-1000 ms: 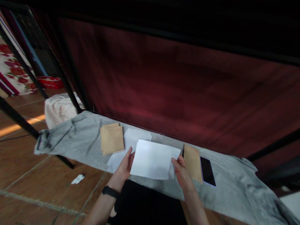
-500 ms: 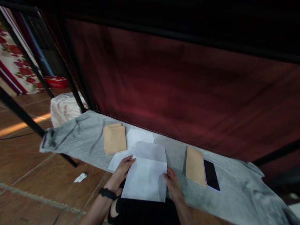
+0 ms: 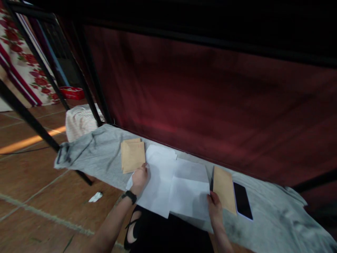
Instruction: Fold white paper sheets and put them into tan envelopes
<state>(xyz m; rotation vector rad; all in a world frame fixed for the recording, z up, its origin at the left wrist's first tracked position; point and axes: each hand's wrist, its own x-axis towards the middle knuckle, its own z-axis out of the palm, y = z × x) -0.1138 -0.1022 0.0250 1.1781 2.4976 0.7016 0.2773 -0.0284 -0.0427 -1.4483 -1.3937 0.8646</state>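
My left hand [image 3: 139, 178] rests on the left edge of a stack of white paper sheets [image 3: 158, 182], fingers curled on the top sheet. It lies just below a small pile of brown envelopes [image 3: 133, 154]. My right hand [image 3: 214, 207] pinches the lower right corner of a folded white sheet [image 3: 190, 189] lying on the grey cloth [image 3: 92, 154]. Right of that sheet lie another brown envelope [image 3: 224, 189] and a black phone [image 3: 242, 200].
The grey cloth runs along the foot of a dark red curtain [image 3: 210, 105]. Black metal frame legs [image 3: 92, 88] stand at the left. A striped white bundle [image 3: 79, 121] and a red box [image 3: 71, 92] sit behind. A paper scrap [image 3: 95, 197] lies on the wooden floor.
The sheet I held up in both hands has been laid down to the right on the cloth. My left hand let go and moved left onto the paper stack.
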